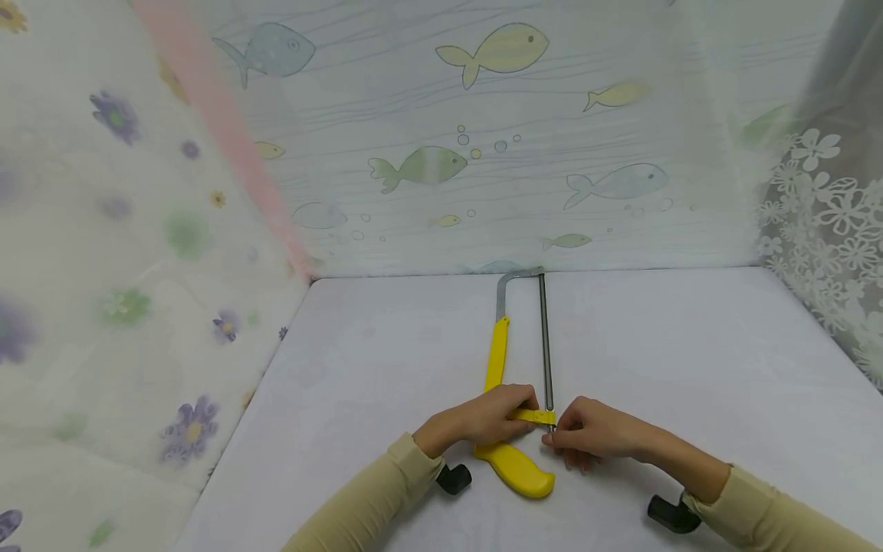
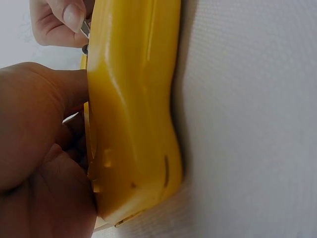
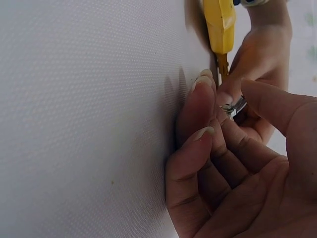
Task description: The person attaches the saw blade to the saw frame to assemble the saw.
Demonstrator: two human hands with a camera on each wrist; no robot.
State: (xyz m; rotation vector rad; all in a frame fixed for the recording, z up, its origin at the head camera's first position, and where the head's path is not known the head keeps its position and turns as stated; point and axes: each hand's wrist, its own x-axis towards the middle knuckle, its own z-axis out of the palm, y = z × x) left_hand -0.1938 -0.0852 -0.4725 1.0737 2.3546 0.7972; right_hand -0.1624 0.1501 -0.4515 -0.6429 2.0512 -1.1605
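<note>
A yellow hacksaw (image 1: 495,356) lies on the white table, its steel bow and dark blade (image 1: 546,345) pointing away from me. My left hand (image 1: 500,414) grips the frame just ahead of the yellow handle (image 1: 520,471), fingers at the crosspiece (image 1: 541,416) that holds the blade's near end. Right of it, my right hand (image 1: 596,433) pinches the small metal wing nut (image 3: 240,105) at that end between thumb and index finger. In the right wrist view its other fingers are curled close over the tabletop. The left palm lies beside the yellow plastic (image 2: 133,109) in the left wrist view.
The white-covered table (image 1: 386,345) ends at a fish-print curtain (image 1: 414,100) behind the saw. A flower-print curtain (image 1: 138,276) stands on the left and a lace one (image 1: 841,215) on the right. Black wrist mounts (image 1: 672,515) hang under both sleeves.
</note>
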